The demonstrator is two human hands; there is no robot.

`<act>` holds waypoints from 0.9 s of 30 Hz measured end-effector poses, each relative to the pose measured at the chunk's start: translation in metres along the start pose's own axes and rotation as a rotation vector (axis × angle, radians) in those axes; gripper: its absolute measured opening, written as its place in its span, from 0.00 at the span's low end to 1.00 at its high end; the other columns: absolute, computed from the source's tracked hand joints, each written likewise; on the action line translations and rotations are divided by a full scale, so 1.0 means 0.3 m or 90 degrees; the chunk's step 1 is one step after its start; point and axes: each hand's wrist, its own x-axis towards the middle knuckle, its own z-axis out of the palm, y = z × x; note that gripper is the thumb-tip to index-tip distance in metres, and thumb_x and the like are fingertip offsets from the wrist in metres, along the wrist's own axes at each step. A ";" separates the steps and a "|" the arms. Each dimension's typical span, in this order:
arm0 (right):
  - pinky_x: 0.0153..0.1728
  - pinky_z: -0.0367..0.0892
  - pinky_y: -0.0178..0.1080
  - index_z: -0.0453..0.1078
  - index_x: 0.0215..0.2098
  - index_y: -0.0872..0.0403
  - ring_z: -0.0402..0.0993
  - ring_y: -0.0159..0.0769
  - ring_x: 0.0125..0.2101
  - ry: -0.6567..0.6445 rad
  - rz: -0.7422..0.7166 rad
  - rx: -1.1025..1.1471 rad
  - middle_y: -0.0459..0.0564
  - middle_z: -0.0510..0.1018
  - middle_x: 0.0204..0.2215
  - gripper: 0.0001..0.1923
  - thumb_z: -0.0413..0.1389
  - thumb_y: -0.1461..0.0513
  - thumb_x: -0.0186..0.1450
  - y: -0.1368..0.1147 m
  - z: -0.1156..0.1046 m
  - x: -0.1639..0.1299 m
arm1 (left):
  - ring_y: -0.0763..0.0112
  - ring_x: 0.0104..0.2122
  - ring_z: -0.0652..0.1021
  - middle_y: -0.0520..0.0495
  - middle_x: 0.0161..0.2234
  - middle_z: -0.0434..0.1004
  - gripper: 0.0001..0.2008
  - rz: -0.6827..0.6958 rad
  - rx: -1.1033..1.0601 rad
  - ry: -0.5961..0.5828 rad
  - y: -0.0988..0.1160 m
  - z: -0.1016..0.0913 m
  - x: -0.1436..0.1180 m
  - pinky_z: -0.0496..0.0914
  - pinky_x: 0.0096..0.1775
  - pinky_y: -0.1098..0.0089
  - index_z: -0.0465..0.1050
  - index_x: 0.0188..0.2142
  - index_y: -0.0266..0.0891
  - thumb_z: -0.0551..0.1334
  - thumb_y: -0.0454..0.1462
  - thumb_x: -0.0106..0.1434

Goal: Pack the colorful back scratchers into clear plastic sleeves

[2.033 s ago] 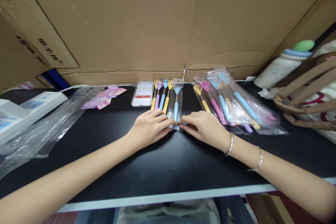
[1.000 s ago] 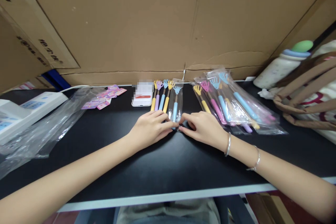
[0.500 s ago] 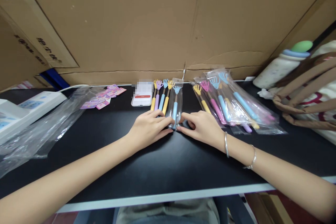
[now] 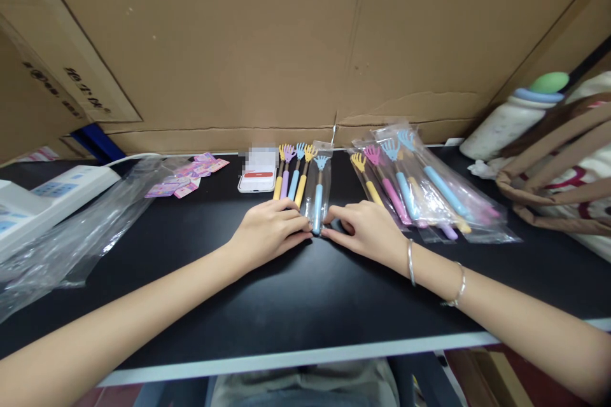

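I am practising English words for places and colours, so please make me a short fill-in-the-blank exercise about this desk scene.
1. Both hands, the left hand and the right hand, pinch the near end of a clear bag that holds a back scratcher with a ____ handle.
2. The white phone lies just to the ____ of the row of unbagged scratchers.
3. The wall behind the black table is made of ____.
4. The bracelets are on the ____ arm.

Missing words: blue; left; cardboard; right

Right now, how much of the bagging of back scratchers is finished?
Done: a pile of bagged scratchers lies on the right. In hand: left hand and right hand pinch the bag of the blue scratcher. Left: four unbagged scratchers.
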 end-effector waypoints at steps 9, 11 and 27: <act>0.27 0.51 0.34 0.73 0.36 0.51 0.68 0.33 0.23 -0.001 -0.037 -0.073 0.45 0.74 0.21 0.12 0.51 0.54 0.66 -0.012 -0.002 -0.010 | 0.69 0.38 0.76 0.51 0.33 0.79 0.11 0.032 0.024 -0.028 0.004 -0.016 0.007 0.69 0.41 0.71 0.75 0.33 0.41 0.56 0.39 0.67; 0.27 0.51 0.35 0.73 0.35 0.52 0.70 0.34 0.25 -0.012 -0.054 -0.091 0.47 0.76 0.23 0.13 0.49 0.55 0.68 -0.015 -0.007 -0.010 | 0.69 0.38 0.76 0.51 0.33 0.79 0.11 0.035 0.024 -0.038 0.005 -0.017 0.006 0.70 0.42 0.71 0.75 0.34 0.40 0.56 0.39 0.67; 0.28 0.51 0.35 0.68 0.33 0.53 0.69 0.32 0.23 -0.016 -0.053 -0.055 0.46 0.75 0.22 0.10 0.48 0.59 0.67 0.001 0.002 0.002 | 0.68 0.38 0.75 0.50 0.32 0.77 0.08 -0.054 -0.009 -0.063 0.031 -0.009 0.004 0.69 0.38 0.70 0.73 0.33 0.39 0.55 0.35 0.65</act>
